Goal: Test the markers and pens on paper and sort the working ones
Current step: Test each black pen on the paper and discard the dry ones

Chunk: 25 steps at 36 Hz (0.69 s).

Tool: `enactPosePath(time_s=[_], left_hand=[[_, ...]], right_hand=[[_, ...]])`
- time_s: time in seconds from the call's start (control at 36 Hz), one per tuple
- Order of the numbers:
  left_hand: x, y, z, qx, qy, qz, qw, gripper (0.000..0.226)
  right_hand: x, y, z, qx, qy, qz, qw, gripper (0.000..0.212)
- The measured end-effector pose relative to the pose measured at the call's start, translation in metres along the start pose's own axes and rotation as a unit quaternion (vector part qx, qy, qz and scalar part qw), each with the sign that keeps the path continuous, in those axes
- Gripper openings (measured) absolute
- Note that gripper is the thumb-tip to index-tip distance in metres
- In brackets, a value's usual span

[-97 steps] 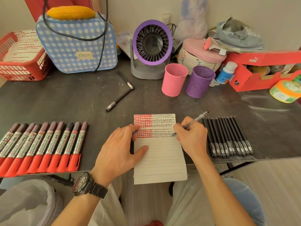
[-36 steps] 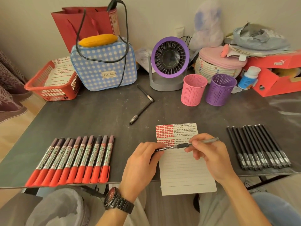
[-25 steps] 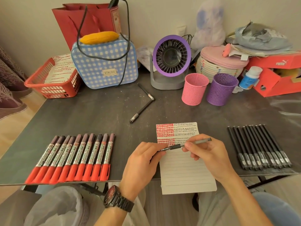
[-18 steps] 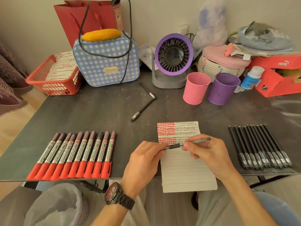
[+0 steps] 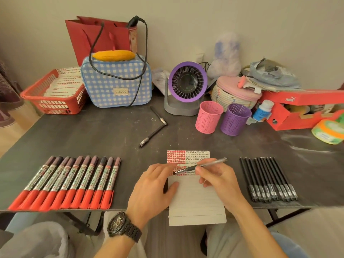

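A lined paper pad (image 5: 195, 202) hangs over the table's front edge, its top rows filled with red and black test marks. My right hand (image 5: 217, 180) grips a black pen (image 5: 202, 166) held nearly level above the marks, its capped dark end pointing left. My left hand (image 5: 154, 185) lies flat, fingers apart, on the pad's left edge and holds nothing. Several red markers (image 5: 65, 181) lie in a row at the left. Several black pens (image 5: 268, 179) lie in a row at the right.
Two loose black pens (image 5: 158, 116) (image 5: 152, 135) lie mid-table. A pink mesh cup (image 5: 208, 117) and a purple mesh cup (image 5: 235, 119) stand behind the pad. Farther back are a fan (image 5: 187, 86), a checked bag (image 5: 115, 82), a red basket (image 5: 54, 94) and a red shoebox (image 5: 301, 108).
My right hand stopped writing and turned the pen level. My left hand met the pen's tip end with a cap, then let go and settled flat on the pad.
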<state>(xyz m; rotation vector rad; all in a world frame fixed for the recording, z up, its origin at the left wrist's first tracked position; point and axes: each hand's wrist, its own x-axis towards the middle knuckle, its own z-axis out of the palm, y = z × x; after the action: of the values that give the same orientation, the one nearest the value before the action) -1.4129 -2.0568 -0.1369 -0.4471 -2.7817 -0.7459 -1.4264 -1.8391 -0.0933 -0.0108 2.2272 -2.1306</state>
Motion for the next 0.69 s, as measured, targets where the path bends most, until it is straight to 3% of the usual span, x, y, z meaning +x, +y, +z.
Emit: enactPosePath(time_s=[0.11, 0.36, 0.44, 0.53, 0.69], left_hand=[[0.004, -0.004, 0.002, 0.050, -0.049, -0.039, 0.997, 0.057], [0.010, -0.008, 0.007, 0.078, -0.088, -0.068, 0.991, 0.063], [0.011, -0.008, 0.008, 0.087, -0.094, -0.069, 0.989, 0.065], [0.009, -0.007, 0.005, 0.091, -0.094, -0.067, 0.989, 0.069], [0.007, 0.001, -0.005, 0.086, -0.101, -0.080, 0.988, 0.071]], right_hand=[[-0.003, -0.015, -0.021, 0.098, 0.036, 0.028, 0.994, 0.022], [-0.002, -0.051, -0.135, 0.181, 0.164, 0.023, 0.969, 0.014], [-0.001, -0.058, -0.177, 0.098, 0.221, 0.025, 0.970, 0.013], [-0.001, -0.060, -0.209, -0.063, 0.242, 0.045, 0.967, 0.026], [0.000, -0.054, -0.236, -0.397, 0.177, 0.149, 0.888, 0.053]])
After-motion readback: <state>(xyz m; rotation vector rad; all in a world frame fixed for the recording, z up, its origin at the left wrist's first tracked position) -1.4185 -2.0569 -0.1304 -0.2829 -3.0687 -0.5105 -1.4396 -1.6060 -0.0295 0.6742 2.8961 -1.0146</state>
